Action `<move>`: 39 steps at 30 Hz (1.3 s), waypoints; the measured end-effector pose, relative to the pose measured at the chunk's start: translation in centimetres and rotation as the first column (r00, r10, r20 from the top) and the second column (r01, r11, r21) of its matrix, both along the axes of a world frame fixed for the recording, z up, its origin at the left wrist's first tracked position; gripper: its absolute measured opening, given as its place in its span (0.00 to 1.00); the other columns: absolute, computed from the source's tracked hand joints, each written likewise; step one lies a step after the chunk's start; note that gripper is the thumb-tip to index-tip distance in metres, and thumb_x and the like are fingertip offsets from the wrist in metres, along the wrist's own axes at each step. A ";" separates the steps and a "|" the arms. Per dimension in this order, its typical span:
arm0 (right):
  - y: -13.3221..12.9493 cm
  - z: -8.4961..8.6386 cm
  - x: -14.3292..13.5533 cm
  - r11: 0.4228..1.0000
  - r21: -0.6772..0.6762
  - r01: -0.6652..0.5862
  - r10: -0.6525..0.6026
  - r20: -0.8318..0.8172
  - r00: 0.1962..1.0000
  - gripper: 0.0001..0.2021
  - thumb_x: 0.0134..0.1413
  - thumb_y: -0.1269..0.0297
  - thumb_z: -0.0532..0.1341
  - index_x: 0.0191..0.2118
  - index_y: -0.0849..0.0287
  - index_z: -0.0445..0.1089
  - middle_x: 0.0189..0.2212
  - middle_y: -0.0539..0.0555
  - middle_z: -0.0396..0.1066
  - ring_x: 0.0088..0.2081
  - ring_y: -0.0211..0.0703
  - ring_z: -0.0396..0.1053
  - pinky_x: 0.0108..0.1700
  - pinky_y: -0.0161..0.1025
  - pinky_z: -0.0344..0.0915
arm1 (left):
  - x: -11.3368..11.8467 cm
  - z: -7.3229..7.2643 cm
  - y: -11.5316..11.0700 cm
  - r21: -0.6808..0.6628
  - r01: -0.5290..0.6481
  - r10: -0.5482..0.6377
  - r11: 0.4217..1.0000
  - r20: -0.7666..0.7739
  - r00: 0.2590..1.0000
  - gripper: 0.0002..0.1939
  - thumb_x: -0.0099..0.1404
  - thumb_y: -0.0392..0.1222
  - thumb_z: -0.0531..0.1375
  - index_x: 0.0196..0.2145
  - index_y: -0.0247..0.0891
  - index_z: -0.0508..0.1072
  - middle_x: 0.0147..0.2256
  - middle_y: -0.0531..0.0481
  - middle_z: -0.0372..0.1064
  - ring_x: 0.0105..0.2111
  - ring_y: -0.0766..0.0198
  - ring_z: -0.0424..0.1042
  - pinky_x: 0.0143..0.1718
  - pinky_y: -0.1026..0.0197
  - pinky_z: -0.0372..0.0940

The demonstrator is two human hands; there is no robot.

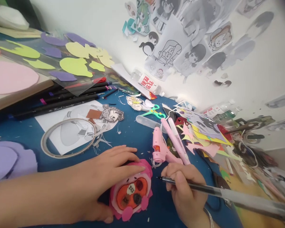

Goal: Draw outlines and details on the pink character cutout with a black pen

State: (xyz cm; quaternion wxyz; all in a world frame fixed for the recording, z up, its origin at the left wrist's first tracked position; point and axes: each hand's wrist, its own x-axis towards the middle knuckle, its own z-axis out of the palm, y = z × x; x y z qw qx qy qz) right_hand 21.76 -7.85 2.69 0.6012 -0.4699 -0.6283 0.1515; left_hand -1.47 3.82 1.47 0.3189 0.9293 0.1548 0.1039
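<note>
My left hand (109, 177) reaches in from the left, its thumb and fingers around the upper and left edges of a pink craft figure (133, 190). The figure lies on the blue table, with an orange oval in its middle that carries dark and pale round patches. Two pink ovals sit at its lower edge. To its right, my right hand (185, 190) grips a black gel pen (204, 189) with a clear barrel. The pen's tip points left toward the figure and is apart from it. Just above my right hand lies a pink glue gun (163, 148).
A roll of tape (44, 144) lies on a printed drawing (59, 126) at the left. Green scissors (154, 111), black markers (59, 106) and a plastic bottle (147, 83) are farther back. Paper scraps (204, 126) pile up at the right. Purple foam sheets (11, 161) lie near left.
</note>
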 end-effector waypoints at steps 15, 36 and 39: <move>-0.5 0.7 -0.6 0.993 -0.058 -0.102 0.117 0.460 0.880 0.12 0.62 0.78 0.54 0.28 0.57 0.59 0.19 0.47 0.66 0.21 0.34 0.66 0.25 0.31 0.65 | 0.7 -1.5 -2.9 0.036 -0.107 0.103 0.994 0.101 0.990 0.61 0.54 0.48 0.78 0.75 0.49 0.48 0.73 0.44 0.53 0.74 0.44 0.50 0.71 0.41 0.53; -1.1 0.2 0.4 0.972 -0.101 -0.213 0.224 0.677 0.701 0.08 0.67 0.74 0.54 0.35 0.56 0.61 0.23 0.48 0.71 0.23 0.36 0.69 0.28 0.34 0.72 | 1.0 -1.2 -2.5 0.261 -0.042 0.015 0.964 0.108 0.994 0.45 0.67 0.55 0.67 0.73 0.34 0.55 0.73 0.43 0.50 0.73 0.51 0.53 0.72 0.49 0.50; -0.9 0.4 0.2 0.970 -0.100 -0.220 0.227 0.685 0.693 0.09 0.69 0.73 0.53 0.35 0.56 0.60 0.22 0.48 0.70 0.22 0.35 0.69 0.28 0.33 0.72 | 0.9 -1.1 -2.5 0.276 -0.034 0.009 0.960 0.091 0.996 0.44 0.68 0.56 0.66 0.73 0.34 0.55 0.73 0.44 0.48 0.73 0.51 0.53 0.72 0.47 0.51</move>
